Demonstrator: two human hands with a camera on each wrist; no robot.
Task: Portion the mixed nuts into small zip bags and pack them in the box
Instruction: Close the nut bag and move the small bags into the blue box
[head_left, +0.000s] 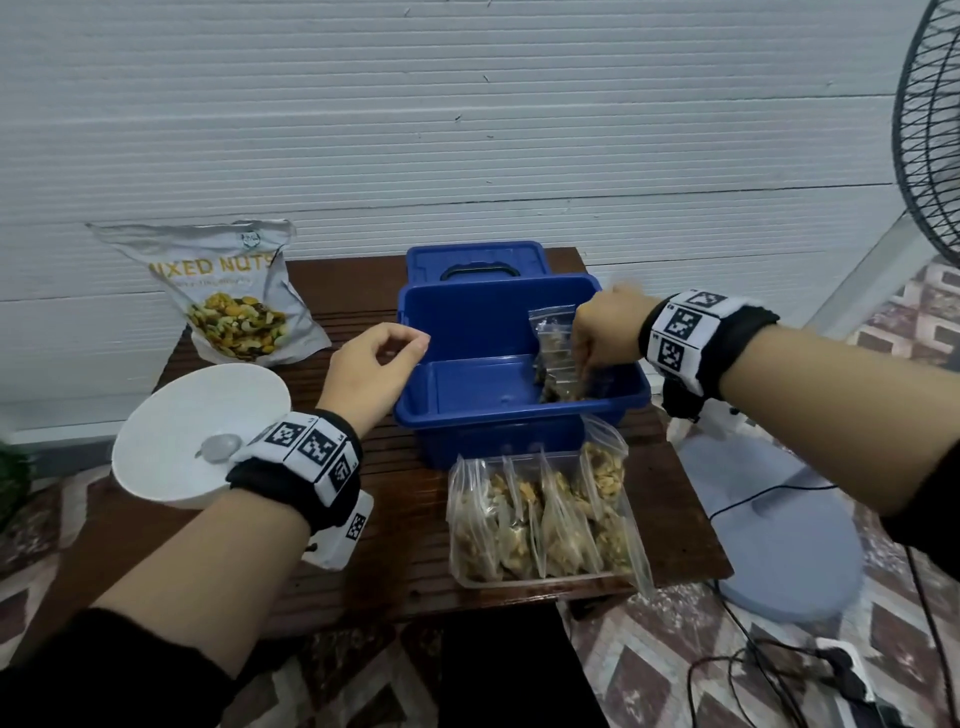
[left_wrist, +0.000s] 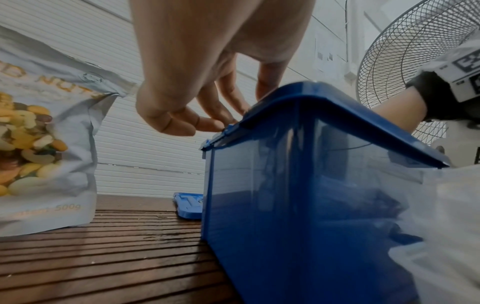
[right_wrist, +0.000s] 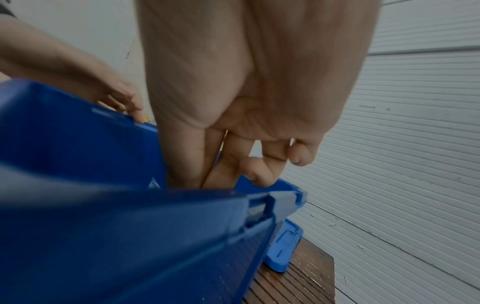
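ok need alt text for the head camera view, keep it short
The right hand lowers a small zip bag of nuts into the right end of an open blue box while the left hand rests at its left rim. In front sits a clear tray of filled zip bags; a mixed nuts pouch stands at left.

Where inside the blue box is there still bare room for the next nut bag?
The blue box floor is bare left of the zip bag that the right hand holds against the right wall. That right end is crowded.
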